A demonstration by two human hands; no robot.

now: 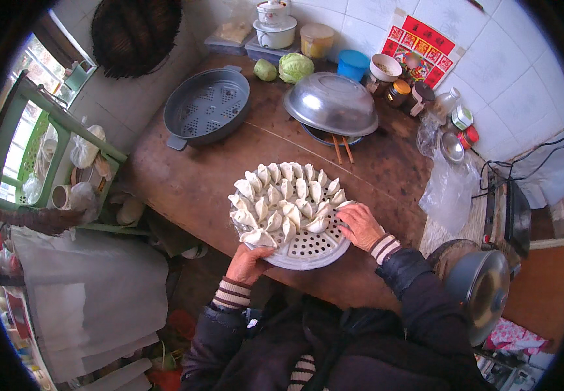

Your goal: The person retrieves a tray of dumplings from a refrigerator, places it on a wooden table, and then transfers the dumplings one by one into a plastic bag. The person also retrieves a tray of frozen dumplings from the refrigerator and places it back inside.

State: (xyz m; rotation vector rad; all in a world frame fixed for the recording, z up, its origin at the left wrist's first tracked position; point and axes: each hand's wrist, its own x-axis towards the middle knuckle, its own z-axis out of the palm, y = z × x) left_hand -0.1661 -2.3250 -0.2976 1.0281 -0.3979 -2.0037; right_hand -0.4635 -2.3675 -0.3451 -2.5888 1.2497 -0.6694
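Note:
A round metal steamer plate (306, 249) with punched holes sits over the near edge of the table, tilted in view. Rows of folded raw dumplings (291, 212) cover most of it, while bare holes show along its near right part. My left hand (247, 264) grips the plate's near left rim, thumb on top beside a dumpling (258, 238). At the right rim, my right hand (360, 227) has its fingertips against the plate and a dumpling there. Whether those fingers pinch the dumpling is hidden.
On the brown wooden table (189, 181) stand a grey steamer basket (207, 107), an upturned metal basin (333, 102) with chopsticks (336, 149) below it, and a cabbage (295, 68). Jars (398, 93) and a plastic bag (450, 190) line the right. A lidded pan (482, 293) stands beside my right arm.

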